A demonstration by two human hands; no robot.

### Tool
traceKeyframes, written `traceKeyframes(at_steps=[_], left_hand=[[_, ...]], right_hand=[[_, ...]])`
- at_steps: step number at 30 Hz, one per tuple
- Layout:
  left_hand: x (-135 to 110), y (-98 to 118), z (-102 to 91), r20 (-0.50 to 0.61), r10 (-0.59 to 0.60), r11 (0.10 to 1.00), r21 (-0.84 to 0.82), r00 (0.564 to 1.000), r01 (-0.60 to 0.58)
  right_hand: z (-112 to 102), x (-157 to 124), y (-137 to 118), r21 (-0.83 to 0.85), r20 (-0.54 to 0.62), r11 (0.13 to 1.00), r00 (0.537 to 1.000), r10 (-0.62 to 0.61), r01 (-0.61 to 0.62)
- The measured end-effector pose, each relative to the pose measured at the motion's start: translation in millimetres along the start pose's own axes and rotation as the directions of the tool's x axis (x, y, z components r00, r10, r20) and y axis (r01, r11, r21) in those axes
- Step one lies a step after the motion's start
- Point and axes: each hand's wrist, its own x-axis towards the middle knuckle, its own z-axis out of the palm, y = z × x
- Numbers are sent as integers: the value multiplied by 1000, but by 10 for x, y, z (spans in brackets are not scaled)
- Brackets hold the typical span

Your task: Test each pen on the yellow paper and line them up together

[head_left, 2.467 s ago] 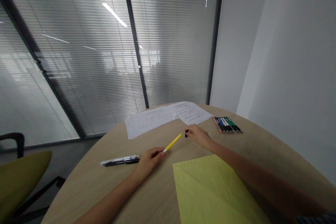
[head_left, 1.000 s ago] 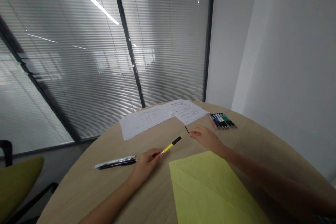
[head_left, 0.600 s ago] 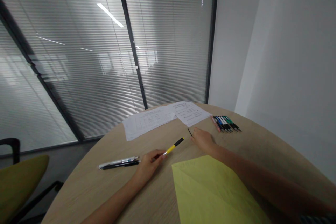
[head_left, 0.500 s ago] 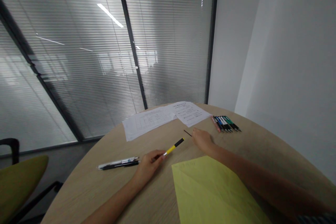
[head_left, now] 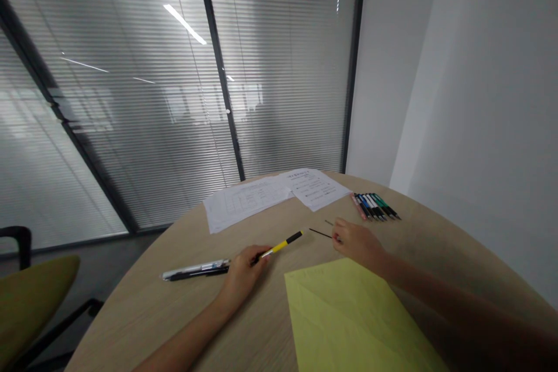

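Note:
My left hand [head_left: 244, 270], resting low over the table, is closed around a yellow pen barrel [head_left: 281, 245] whose black end points to the right. Just left of that hand lie several pens [head_left: 196, 270], white and black, side by side. My right hand [head_left: 355, 242] is pinched on a thin black pen refill [head_left: 320, 233] that sticks out leftward, its tip a short way from the barrel's black end. A second thin dark stick [head_left: 329, 222] shows by the fingertips; whether it is held I cannot tell. Under the right forearm lies a yellow sheet of paper [head_left: 340, 314].
Printed white sheets [head_left: 248, 197] lie at the table's far edge. A row of several pens [head_left: 374, 207] sits beyond my right hand. A green chair [head_left: 39, 285] stands at the left, and blinds-covered glass [head_left: 288, 70] rises behind the round wooden table [head_left: 170, 314].
My right hand has moved right and toward me with the refill, and more of the refill shows. My left hand has shifted slightly left with the yellow pen barrel.

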Motion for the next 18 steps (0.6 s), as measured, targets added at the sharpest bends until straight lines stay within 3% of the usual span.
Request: traceKeyframes(at_steps=[6, 13, 18], left_hand=[[-7, 0, 2, 1, 53, 998, 36, 999, -53], [-23, 16, 4, -9, 159, 986, 61, 987, -158], [-10, -12, 14, -24, 154, 986, 69, 988, -152]], right_hand=[[-23, -150, 100, -87, -89, 989, 988, -124, 117], [-51, -170, 86, -174, -108, 957, 961, -253, 232], [-52, -157, 107, -251, -180, 931, 932, -314, 266]])
